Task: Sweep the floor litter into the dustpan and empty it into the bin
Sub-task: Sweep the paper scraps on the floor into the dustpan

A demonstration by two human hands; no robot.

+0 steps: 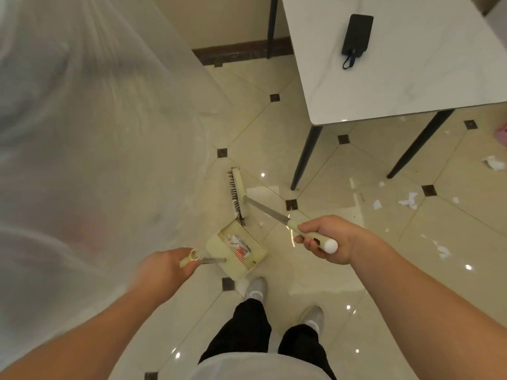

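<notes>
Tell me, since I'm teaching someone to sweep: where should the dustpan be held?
Grip the dustpan by the cream grip at the top of its upright handle, coming from above, as the left hand does. The pan stays low by the broom, litter inside.

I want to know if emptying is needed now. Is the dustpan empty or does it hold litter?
It holds litter: white and reddish scraps lie inside the dustpan, which the left hand holds by its handle.
</notes>
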